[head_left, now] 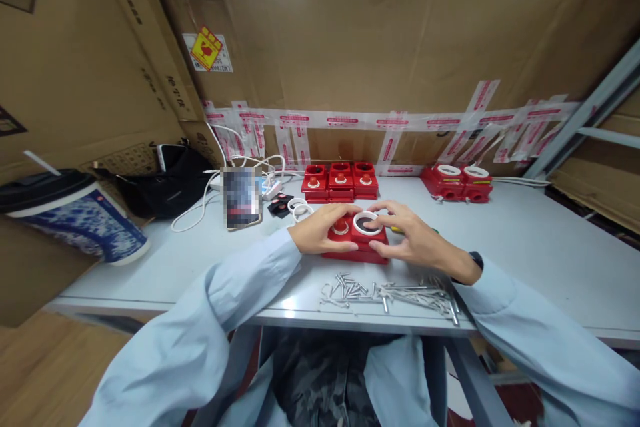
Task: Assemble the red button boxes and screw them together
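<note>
A red plastic box [356, 255] with a round red knob [341, 226] and a white ring [355, 223] lies on the table before me. My left hand [324, 230] grips its left end, with the thumb along the front face. Around the right end curls my right hand [410, 235]. Its thumb presses the front side, and its fingertips reach over the white ring onto the dark disc inside it. A green and yellow object shows partly behind my right hand. Loose metal screws [350, 288] and several thin strings with metal pins [420, 297] lie nearer to me.
Similar red boxes [341, 181] stand in a row at the back, with two more [456, 181] farther right. Loose white rings [299, 208], black pieces [281, 205], a phone [242, 197], white cables [203, 217], a black bag [150, 183] and a paper cup [100, 220] occupy the left.
</note>
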Available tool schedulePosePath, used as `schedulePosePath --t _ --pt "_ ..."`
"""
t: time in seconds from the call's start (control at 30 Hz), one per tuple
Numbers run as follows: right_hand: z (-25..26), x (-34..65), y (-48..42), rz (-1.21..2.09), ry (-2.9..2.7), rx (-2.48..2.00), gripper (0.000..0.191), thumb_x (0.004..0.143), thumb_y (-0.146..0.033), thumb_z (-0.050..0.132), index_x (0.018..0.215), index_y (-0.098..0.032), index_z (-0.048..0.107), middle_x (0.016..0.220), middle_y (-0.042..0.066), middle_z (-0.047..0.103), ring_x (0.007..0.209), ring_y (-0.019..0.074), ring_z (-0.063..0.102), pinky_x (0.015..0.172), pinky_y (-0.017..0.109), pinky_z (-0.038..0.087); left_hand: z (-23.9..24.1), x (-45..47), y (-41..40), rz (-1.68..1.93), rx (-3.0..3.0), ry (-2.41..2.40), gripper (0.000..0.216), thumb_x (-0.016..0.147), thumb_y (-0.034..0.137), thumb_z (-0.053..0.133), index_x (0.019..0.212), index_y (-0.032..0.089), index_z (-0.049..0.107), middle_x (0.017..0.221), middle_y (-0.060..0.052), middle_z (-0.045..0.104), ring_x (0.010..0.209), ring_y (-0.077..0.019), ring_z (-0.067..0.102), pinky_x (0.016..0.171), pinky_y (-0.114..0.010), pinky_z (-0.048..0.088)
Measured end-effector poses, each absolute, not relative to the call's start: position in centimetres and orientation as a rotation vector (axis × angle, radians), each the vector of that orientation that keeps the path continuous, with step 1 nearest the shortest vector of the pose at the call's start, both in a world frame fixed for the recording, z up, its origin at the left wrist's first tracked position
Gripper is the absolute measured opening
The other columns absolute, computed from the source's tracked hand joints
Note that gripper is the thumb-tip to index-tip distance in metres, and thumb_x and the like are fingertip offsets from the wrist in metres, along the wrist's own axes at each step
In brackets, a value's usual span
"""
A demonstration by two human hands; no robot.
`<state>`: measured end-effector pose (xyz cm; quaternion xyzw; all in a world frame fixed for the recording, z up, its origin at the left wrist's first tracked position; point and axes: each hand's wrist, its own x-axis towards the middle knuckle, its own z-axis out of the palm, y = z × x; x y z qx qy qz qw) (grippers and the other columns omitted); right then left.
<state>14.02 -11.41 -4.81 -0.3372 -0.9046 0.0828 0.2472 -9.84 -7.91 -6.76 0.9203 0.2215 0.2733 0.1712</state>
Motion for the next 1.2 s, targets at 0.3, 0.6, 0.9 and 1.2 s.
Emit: schedulePosePath --t 0.3,0.6,0.9,1.2 --pt "-4.8 14.1 -11.4 0.241 -2.474 -0.93 0.024 0.081 -0.03 0.065 0.103 -0.022 0.065 0.12 0.009 0.057 0.11 0.0229 0.055 0.098 0.042 0.04 -6.9 -9.8 -7.8 0.777 2.603 0.577 0.061 0.078 0.043 0.068 0.128 0.017 0.043 0.127 -0.013 0.055 0.116 -0.0241 0.055 0.1 -0.038 0.043" --pt "-4.5 14.2 -11.4 0.363 -2.483 -0.942 0.023 0.083 -0.035 0.063 0.099 -0.019 0.062 0.107 0.008 0.063 0.097 0.0208 0.06 0.088 0.037 0.046 -7.2 -9.9 -7.6 0.753 2.492 0.595 0.063 0.073 0.042 0.073 0.125 0.018 0.045 0.127 -0.013 0.055 0.118 -0.0246 0.054 0.103 -0.039 0.041" --pt "-4.5 14.3 -10.9 0.323 -2.543 -0.881 0.024 0.083 -0.039 0.062 0.099 -0.02 0.063 0.109 0.009 0.064 0.095 0.0215 0.06 0.087 0.039 0.046 -7.9 -10.4 -7.4 0.582 2.353 0.512 0.072 0.08 0.038 0.066 0.14 0.019 0.029 0.144 -0.014 0.039 0.131 -0.0246 0.043 0.11 -0.041 0.035" --pt "-5.1 14.6 -11.1 0.384 -2.534 -0.868 0.031 0.086 -0.04 0.06 0.11 -0.021 0.06 0.112 0.009 0.061 0.099 0.0206 0.059 0.09 0.036 0.046 -7.7 -10.6 -7.1 0.526 2.373 0.533 0.077 0.077 0.04 0.069 0.14 0.019 0.029 0.146 -0.015 0.036 0.134 -0.0266 0.039 0.113 -0.044 0.031"
